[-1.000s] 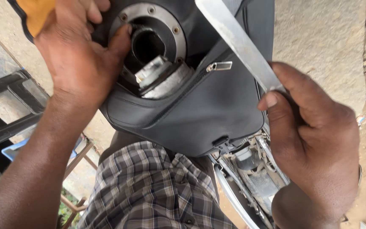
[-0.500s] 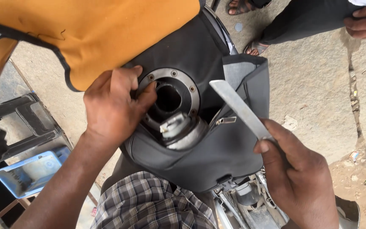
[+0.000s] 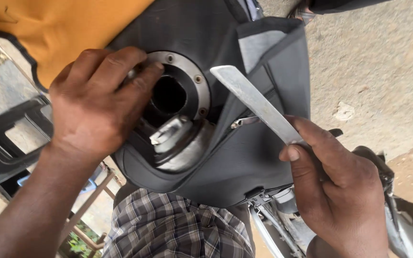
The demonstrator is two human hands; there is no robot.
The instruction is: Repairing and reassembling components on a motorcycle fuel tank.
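My left hand (image 3: 94, 102) rests on the left side of a round metal filler ring (image 3: 187, 88) with a dark opening, its fingertips pressing the ring's rim. The ring sits in a cut-out of a dark grey fabric tank cover (image 3: 244, 162). An open hinged metal cap (image 3: 175, 138) hangs just below the opening. My right hand (image 3: 333, 191) is closed around the handle end of a flat metal blade (image 3: 254, 102), which points up and left toward the ring without touching it. A small zipper pull (image 3: 242, 122) lies under the blade.
An orange cloth (image 3: 58, 24) with a dark border covers the upper left. A checked cloth (image 3: 178, 227) shows at the bottom. Black plastic parts (image 3: 10, 136) stand at the left, metal frame parts (image 3: 283, 220) at lower right, concrete ground (image 3: 369, 76) to the right.
The view has drawn closer to the opening again. My left fingertips have shifted up onto the ring's upper left rim. My right hand keeps the blade, angled much as before.
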